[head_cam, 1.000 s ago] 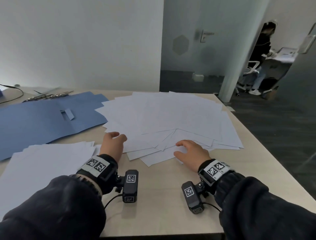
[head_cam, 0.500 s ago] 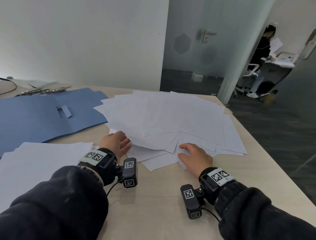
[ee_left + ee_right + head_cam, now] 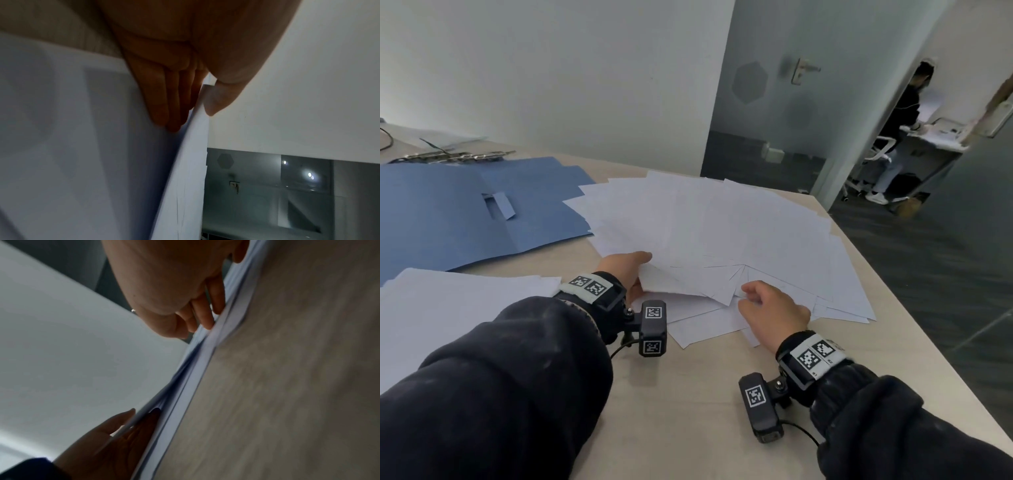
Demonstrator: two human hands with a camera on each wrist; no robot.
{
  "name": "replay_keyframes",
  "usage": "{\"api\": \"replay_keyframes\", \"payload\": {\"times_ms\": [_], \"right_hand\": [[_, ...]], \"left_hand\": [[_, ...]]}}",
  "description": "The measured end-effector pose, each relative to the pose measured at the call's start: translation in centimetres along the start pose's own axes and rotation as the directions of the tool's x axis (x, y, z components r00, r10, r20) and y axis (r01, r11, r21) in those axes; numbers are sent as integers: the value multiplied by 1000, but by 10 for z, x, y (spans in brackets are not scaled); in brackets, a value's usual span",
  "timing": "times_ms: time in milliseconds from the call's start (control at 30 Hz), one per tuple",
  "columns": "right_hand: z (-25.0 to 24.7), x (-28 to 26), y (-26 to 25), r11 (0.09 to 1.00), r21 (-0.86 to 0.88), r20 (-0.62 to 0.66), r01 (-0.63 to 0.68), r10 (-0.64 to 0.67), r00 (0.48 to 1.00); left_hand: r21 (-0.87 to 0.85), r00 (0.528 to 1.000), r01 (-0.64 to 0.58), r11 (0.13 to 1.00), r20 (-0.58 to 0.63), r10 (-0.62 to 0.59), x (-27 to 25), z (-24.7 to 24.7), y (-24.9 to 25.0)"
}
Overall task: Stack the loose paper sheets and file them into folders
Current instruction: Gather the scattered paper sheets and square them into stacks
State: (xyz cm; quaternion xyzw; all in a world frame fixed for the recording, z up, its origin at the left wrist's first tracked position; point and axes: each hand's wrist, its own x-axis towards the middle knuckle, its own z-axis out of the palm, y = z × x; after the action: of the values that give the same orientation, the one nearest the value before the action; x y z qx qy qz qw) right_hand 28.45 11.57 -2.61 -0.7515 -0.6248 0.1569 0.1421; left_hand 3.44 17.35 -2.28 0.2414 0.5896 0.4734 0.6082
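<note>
A wide fan of loose white paper sheets (image 3: 722,233) lies on the middle of the table. My left hand (image 3: 631,274) grips the fan's near left edge and lifts it slightly. In the left wrist view my left hand (image 3: 195,116) has its thumb on top of the sheets (image 3: 185,178) and its fingers (image 3: 164,105) beneath them. My right hand (image 3: 767,308) rests on the fan's near edge. The right wrist view shows my right hand (image 3: 216,305) with its loosely curled fingertips (image 3: 207,321) pressing on the sheets (image 3: 195,369). An open blue folder (image 3: 465,212) lies at the left.
A second heap of white sheets (image 3: 448,305) lies at the near left. Metal fasteners (image 3: 455,156) lie behind the folder. The table's right edge (image 3: 914,342) drops to a dark floor. A person (image 3: 900,130) stands at a desk beyond the doorway.
My left hand has slid under the fan's left edge and taken hold of it, raising the sheets. My right hand has curled its fingers on the near edge.
</note>
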Motion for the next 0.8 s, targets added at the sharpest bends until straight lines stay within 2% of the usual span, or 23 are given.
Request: {"api": "replay_keyframes", "payload": {"times_ms": [100,233,400,533,700,800], "right_hand": [[-16,10,-4,992,-114,92,45,-34,995],[-36,33,-5,987,-141,175,82,-56,983],[-46,75,4,974,-214,118,79,-54,992],[-40,100,8,950,-311,206,15,52,977],[-28,110,11,908,-413,320,64,79,944],[-28,105,17,891,-443,350,96,73,934]], "left_hand": [[111,1000,-4,994,-7,5,3,1,4],[338,996,-34,940,-64,59,5,0,6],[274,998,-21,962,-45,34,-3,-7,6],[324,1000,19,946,-13,-16,-9,-11,10],[308,999,34,951,-14,-31,-7,-10,9],[377,999,29,926,-31,-19,-8,-7,11]]}}
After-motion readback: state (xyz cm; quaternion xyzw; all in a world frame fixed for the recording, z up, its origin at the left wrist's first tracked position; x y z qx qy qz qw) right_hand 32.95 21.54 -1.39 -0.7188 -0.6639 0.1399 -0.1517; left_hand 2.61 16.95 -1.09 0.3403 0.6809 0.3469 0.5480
